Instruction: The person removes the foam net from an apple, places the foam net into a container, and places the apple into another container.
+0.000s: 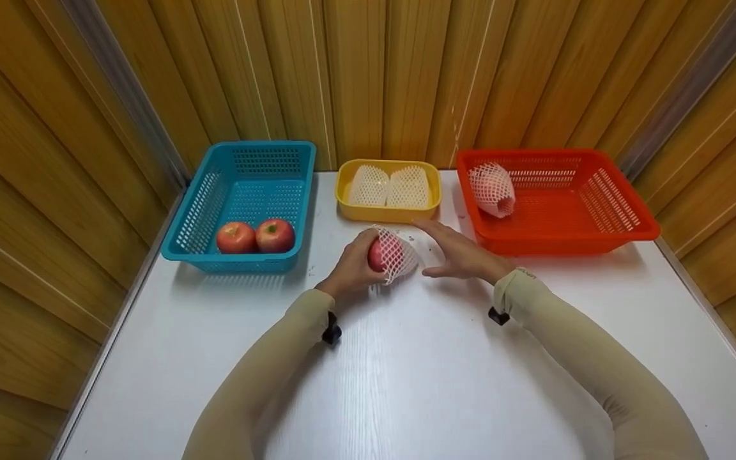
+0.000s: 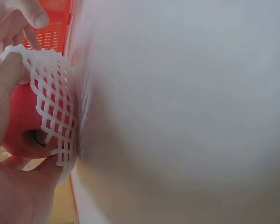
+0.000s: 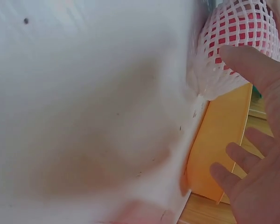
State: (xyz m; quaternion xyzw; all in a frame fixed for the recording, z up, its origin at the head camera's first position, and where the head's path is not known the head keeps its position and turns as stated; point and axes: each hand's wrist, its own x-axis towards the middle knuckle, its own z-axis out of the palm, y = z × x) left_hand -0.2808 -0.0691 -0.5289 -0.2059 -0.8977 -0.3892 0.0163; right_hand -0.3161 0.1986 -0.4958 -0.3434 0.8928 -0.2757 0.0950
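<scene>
My left hand (image 1: 353, 265) grips a red apple (image 1: 376, 255) over the white table. A white foam net sleeve (image 1: 400, 257) covers the apple's right part, and its left part with the stem hollow (image 2: 35, 136) stays bare. In the left wrist view, the thumb and fingers hold the apple at the sleeve's edge. My right hand (image 1: 460, 251) is just right of the sleeve, thumb and fingers spread apart, with nothing between them. In the right wrist view, its thumb overlaps the net (image 3: 238, 35), while the other fingers are over the yellow bin (image 3: 219, 140).
At the back left, a blue basket (image 1: 230, 257) holds two bare apples (image 1: 275, 236). A yellow bin (image 1: 387, 214) at the back middle contains two foam net sleeves (image 1: 408, 187). The red basket (image 1: 566, 246) at the back right has a net-wrapped apple (image 1: 492, 190). Wood-look panels (image 1: 355, 76) stand behind.
</scene>
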